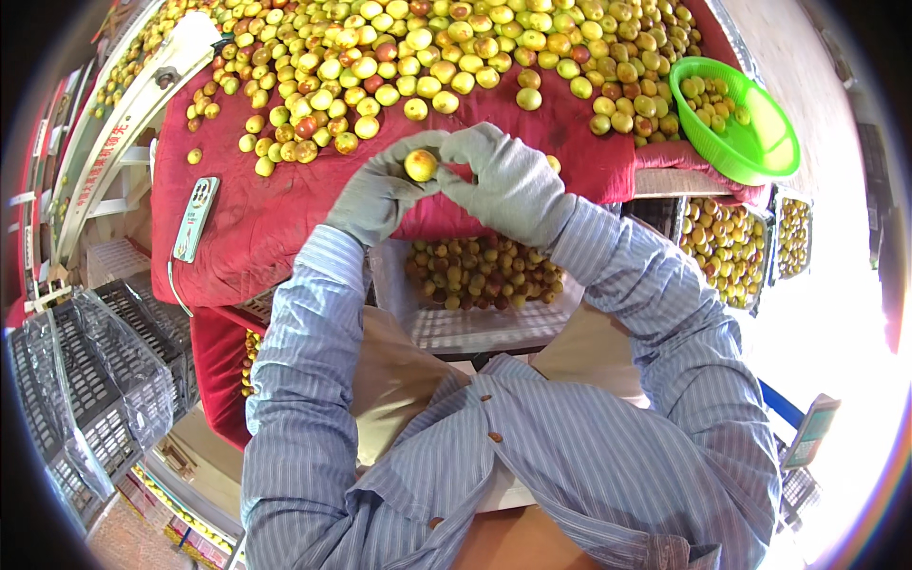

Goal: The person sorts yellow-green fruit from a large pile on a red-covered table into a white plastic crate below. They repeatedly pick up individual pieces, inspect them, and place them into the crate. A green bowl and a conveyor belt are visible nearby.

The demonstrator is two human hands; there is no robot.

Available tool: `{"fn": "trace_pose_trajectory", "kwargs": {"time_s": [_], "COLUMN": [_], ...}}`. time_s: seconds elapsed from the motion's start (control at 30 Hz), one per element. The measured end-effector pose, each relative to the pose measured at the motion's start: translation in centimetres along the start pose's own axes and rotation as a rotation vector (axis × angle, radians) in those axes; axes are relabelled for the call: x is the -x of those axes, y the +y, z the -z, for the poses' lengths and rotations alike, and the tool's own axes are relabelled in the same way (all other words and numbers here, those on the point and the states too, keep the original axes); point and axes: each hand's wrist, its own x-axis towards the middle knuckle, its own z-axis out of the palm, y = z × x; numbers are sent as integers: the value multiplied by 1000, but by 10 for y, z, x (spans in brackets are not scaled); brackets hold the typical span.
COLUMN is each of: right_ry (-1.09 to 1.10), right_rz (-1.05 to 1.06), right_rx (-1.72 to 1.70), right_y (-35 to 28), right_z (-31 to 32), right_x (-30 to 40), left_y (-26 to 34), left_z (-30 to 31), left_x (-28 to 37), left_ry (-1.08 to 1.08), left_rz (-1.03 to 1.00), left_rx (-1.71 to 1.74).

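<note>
A yellow-green jujube with reddish patches (420, 165) is held in my left hand (377, 192), which wears a grey glove. My right hand (502, 182), gloved alike, is bent close against the fruit's right side. Its thumb and fingertips meet the left hand there; whether they also grip the jujube cannot be made out. Both hands are above the front part of a red cloth (228, 235) draped over a table. Beyond them spreads a large heap of jujubes (442, 43), with several loose ones along its near edge.
A green plastic basket (766, 135) with some jujubes sits at the right. Below my hands, a crate (491, 331) contains more fruit. A phone (196, 219) with a cable lies on the cloth. Black crates (92, 370) are at left; filled crates (723, 249) stand right.
</note>
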Motion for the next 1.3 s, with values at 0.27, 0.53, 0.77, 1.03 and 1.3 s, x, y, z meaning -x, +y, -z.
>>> {"fn": "trace_pose_trajectory", "kwargs": {"time_s": [0.27,0.53,0.77,1.03,1.3], "right_ry": [-435,283,393,159,-374], "right_rz": [48,-553,-607,91,-378], "right_rx": [194,919,949,643,715], "right_y": [43,172,170,71,-18], "right_z": [1,188,152,-3,-84], "right_x": [-3,-7,-18,-159,-330], "left_y": [-33,-40,-55,-12,13], "left_z": [-11,-4,-27,-26,3], "left_x": [-24,-39,-35,-17,-3], "left_ry": [11,161,-140,-141,210], "left_rz": [-28,-396,-334,-31,-241], "left_rx": [-643,-1504,-1626,-1346,-1489]}}
